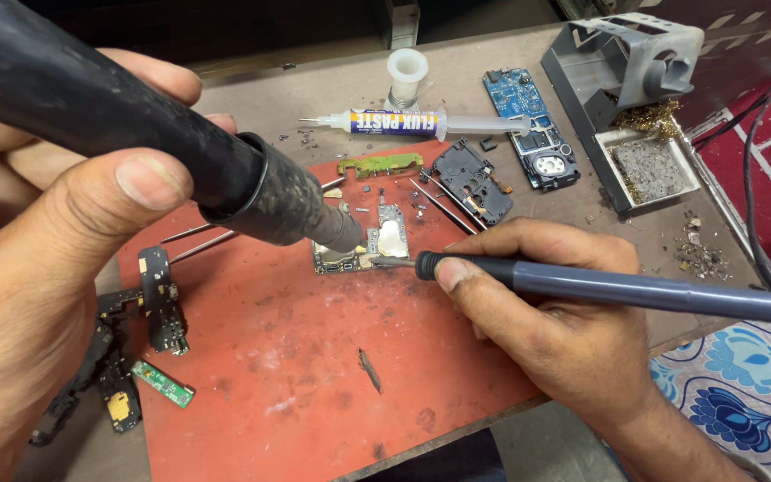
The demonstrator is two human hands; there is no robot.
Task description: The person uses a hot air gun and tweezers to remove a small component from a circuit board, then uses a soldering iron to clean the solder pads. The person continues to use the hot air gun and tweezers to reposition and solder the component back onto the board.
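The left hand [55,232] is gripping a black hot-air nozzle [287,210] over the small circuit board [377,241] on the red mat [314,357]; the right hand [546,321] is holding a soldering iron [600,287] at its edge. Lingering heat is likely risking scorched parts or shifted components.

Your left hand [55,259] fills the near left of the view, palm side toward you, fingers curled into a closed grip; the thumb lies flat along the front with its nail facing up, and the fingertips show above and behind it. Your right hand [546,308] enters from the lower right, wrist and forearm angled up toward the centre. It is closed in a pen-like grip: thumb and index finger pinch together at the front, the remaining fingers fold beneath, knuckles raised. The two hands stay apart, both pointed toward the centre.
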